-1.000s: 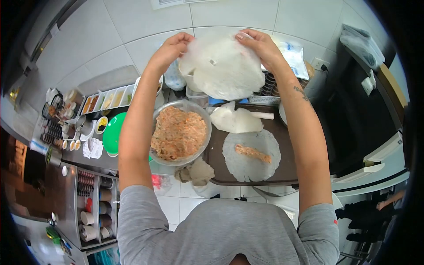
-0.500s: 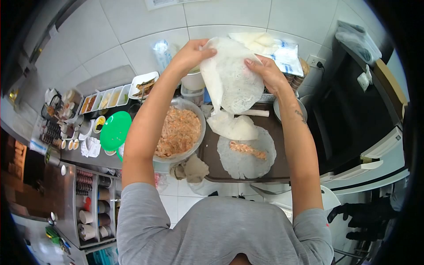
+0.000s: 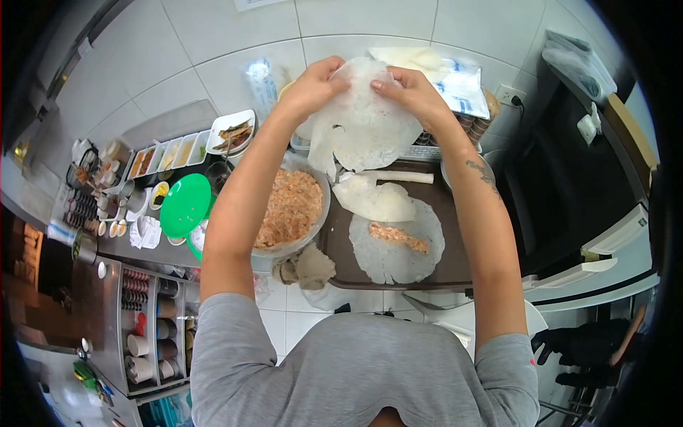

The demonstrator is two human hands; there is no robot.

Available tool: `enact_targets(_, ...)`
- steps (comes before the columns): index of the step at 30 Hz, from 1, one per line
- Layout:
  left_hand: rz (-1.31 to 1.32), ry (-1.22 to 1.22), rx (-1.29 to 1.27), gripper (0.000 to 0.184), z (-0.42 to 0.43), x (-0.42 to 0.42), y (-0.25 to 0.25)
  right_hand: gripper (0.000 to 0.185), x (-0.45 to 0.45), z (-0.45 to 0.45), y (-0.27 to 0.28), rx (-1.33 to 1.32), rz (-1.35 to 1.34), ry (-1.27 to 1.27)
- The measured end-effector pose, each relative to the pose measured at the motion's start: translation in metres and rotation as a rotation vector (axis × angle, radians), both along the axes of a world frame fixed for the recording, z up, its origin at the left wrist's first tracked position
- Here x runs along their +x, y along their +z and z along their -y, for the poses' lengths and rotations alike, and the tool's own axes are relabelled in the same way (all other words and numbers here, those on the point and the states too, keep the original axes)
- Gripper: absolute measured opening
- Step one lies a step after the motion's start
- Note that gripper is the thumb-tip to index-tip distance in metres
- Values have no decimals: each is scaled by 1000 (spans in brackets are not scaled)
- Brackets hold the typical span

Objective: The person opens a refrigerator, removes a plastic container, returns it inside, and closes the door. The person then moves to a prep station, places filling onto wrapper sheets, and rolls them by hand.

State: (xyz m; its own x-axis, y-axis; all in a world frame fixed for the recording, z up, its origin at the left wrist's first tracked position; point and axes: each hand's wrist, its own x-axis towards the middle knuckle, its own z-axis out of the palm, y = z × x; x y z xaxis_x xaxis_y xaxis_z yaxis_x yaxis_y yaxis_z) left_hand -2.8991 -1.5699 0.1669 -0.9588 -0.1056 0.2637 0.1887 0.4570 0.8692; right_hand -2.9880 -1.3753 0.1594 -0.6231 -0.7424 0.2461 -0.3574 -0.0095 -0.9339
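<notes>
A thin, translucent round wrapper [image 3: 377, 132] hangs from both of my hands above the back of a dark brown tray [image 3: 455, 263]. My left hand [image 3: 318, 87] pinches its upper left edge, and my right hand [image 3: 411, 94] grips the upper right edge. A small hole shows left of the wrapper's middle. Below on the tray, another round wrapper [image 3: 384, 267] lies flat with a strip of orange-flecked filling [image 3: 398, 239] across it. Folded wrappers [image 3: 373, 199] partly cover its top edge. Behind them lies a white roll [image 3: 398, 176].
A large bowl [image 3: 326, 213] of orange-flecked filling stands left of the tray, with a crumpled cloth [image 3: 313, 268] in front. Further left are a green lid [image 3: 186, 206] and several condiment containers [image 3: 171, 156]. A black appliance [image 3: 562, 164] stands on the right.
My hands have come closer together and the right one has moved left and up. The held wrapper has opened out, spreading lower left, and lifted off the folded wrappers, uncovering more of the white roll.
</notes>
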Motion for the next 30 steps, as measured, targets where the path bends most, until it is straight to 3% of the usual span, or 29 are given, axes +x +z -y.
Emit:
enact_targets(3, -206, 22, -229, 38, -12, -2, -2, 34, -4, 4, -4, -7, -137, -23)
enact_targets(6, -242, 110, -361, 44, -23, 3, 0, 30, -4, 3, -6, 72, -172, -18)
enact_targets(9, -401, 77, -361, 38, -28, 1, -8, 26, -3, 5, -12, -2, -290, -59)
enact_targets(12, -396, 67, -306, 26, -45, 11, -2, 27, 5, 9, -13, -80, -257, -201)
enact_targets(15, -518, 102, -317, 15, -58, 19, -6, 27, 20, 17, -11, -416, 247, -125)
enact_targets(18, -784, 115, -266, 12, -72, 29, -18, 25, 12, 6, -14, -393, 260, -186)
enact_targets(24, -632, 181, -187, 14, -61, 37, -15, 34, 41, -2, -18, -336, 131, -118)
enact_targets(26, -599, 163, -203, 15, -57, 34, -19, 37, 43, -4, -26, -274, -57, -136)
enact_targets(30, -623, 93, -290, 23, -52, 26, -22, 35, 34, -17, -27, 57, -67, -35)
